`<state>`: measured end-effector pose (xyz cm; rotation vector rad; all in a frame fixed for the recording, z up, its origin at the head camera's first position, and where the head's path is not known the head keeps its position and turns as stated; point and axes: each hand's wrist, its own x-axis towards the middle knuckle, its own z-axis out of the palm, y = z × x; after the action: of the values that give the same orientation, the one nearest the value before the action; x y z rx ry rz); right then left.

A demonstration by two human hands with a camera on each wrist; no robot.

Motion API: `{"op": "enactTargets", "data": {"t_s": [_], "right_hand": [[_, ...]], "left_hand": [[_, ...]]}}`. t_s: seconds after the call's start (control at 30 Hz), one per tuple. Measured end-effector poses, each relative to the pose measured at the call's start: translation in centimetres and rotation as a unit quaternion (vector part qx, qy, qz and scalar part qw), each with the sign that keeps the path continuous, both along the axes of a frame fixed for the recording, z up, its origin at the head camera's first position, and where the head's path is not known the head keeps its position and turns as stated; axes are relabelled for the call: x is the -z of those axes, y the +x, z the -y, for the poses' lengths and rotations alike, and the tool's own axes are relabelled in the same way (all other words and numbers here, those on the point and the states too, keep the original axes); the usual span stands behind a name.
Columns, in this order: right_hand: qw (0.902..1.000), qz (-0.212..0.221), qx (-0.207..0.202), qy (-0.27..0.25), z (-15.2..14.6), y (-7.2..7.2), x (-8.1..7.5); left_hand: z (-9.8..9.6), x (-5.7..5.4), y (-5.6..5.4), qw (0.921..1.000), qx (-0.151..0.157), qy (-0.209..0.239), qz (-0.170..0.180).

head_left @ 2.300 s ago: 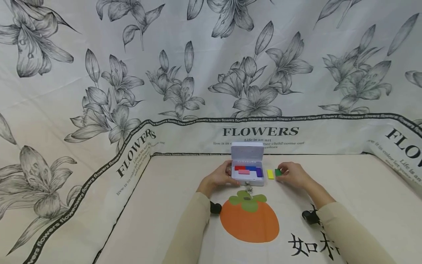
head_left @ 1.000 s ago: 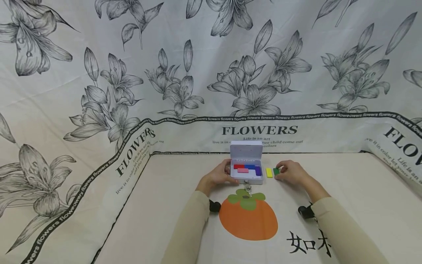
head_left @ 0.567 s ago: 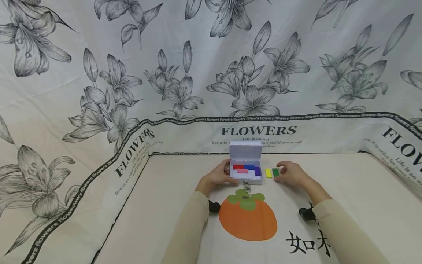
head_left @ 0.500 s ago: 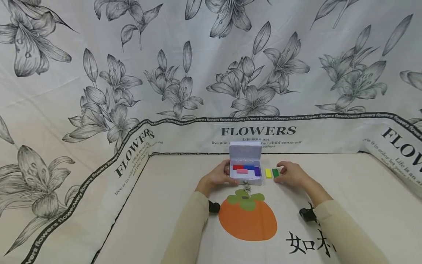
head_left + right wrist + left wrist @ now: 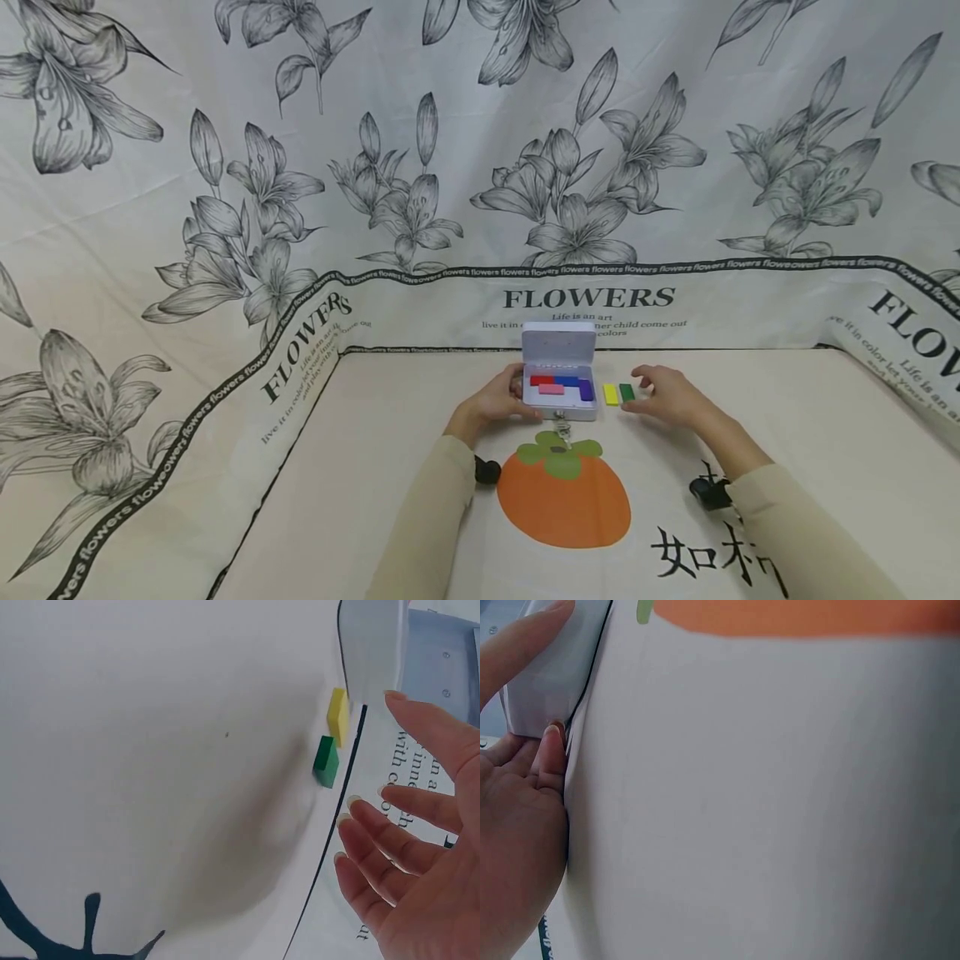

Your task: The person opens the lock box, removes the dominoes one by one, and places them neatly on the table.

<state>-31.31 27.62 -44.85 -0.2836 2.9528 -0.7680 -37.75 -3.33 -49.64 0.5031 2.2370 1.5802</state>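
A small white hinged box [image 5: 558,343] stands on the table with its lid up. Red [image 5: 542,380], blue [image 5: 565,381], pink [image 5: 551,389] and purple [image 5: 585,390] blocks lie inside it. My left hand [image 5: 495,398] grips the box's left side, thumb in front and fingers behind; the left wrist view shows the thumb along the box wall [image 5: 551,682]. To the box's right, a yellow block [image 5: 611,394] and a green block [image 5: 627,392] lie side by side with a narrow gap. My right hand [image 5: 431,840] is spread beside the green block [image 5: 325,761], holding nothing.
Keys [image 5: 562,427] hang at the box's front. The tablecloth bears a printed orange persimmon [image 5: 566,504] and black characters [image 5: 684,554]. A flower-printed curtain [image 5: 420,308] rises behind the box and at both sides.
The green block has been straightened beside the yellow one and let go. My right fingers have opened and drawn slightly away to the right. The left hand keeps its grip on the box.
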Motion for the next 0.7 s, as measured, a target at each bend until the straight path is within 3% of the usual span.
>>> {"op": "enactTargets", "data": {"t_s": [0.47,0.7], "right_hand": [[0.9970,-0.059,-0.046,-0.019,3.1,0.2,-1.1],[0.9939,-0.076,-0.074,-0.031,4.7,0.3,-1.4]], "left_hand": [[0.0,-0.2,0.1,0.9994,-0.016,-0.010,0.030],[0.2,0.0,-0.1,1.0000,0.001,-0.004,0.006]]}}
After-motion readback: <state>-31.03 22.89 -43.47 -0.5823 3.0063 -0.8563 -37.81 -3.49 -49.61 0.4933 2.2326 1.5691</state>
